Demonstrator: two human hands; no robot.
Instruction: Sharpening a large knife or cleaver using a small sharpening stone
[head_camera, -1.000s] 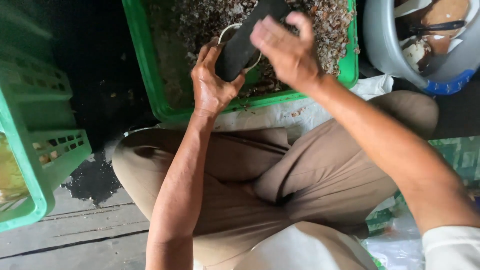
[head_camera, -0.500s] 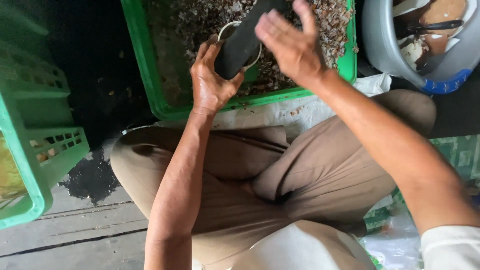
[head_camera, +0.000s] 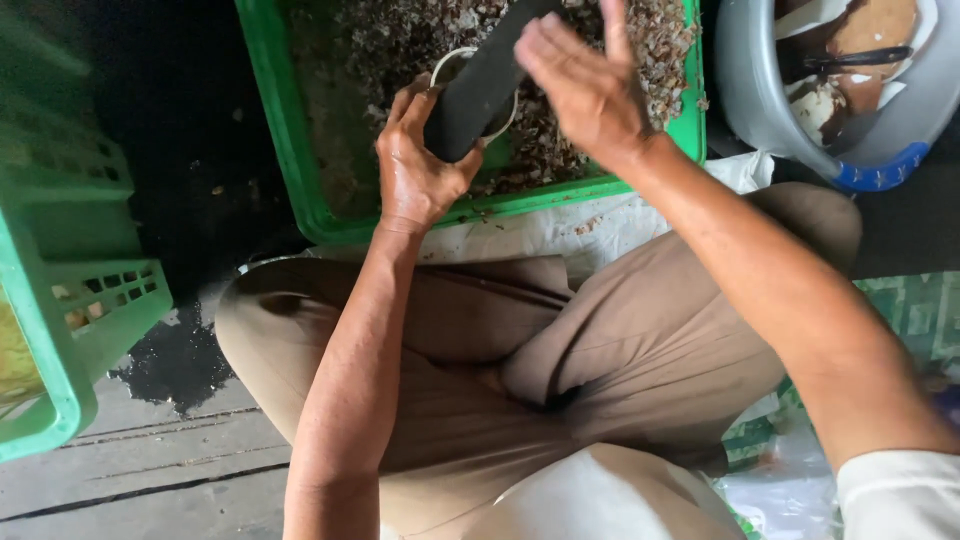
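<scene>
My left hand (head_camera: 415, 165) grips the lower end of a black tube (head_camera: 480, 85) that leans up to the right over a green crate (head_camera: 275, 130). A thin white ring (head_camera: 452, 58) sits around the tube just above my fingers. My right hand (head_camera: 585, 85) hovers flat with fingers apart beside the tube's upper part, its palm toward the tube, holding nothing. The crate holds a bed of brown flaky scraps (head_camera: 400, 35). I sit cross-legged in tan trousers (head_camera: 610, 340) right before the crate.
A grey round basin (head_camera: 760, 95) with a blue rim patch stands at the upper right, holding brown and white shell pieces and a dark utensil. Another green crate (head_camera: 70, 300) is at the left. Grey floor planks (head_camera: 150, 470) lie below it.
My right hand has lifted off the tube's upper end and opened, fingers now spread. My left hand keeps its grip; the tube stays at about the same tilt.
</scene>
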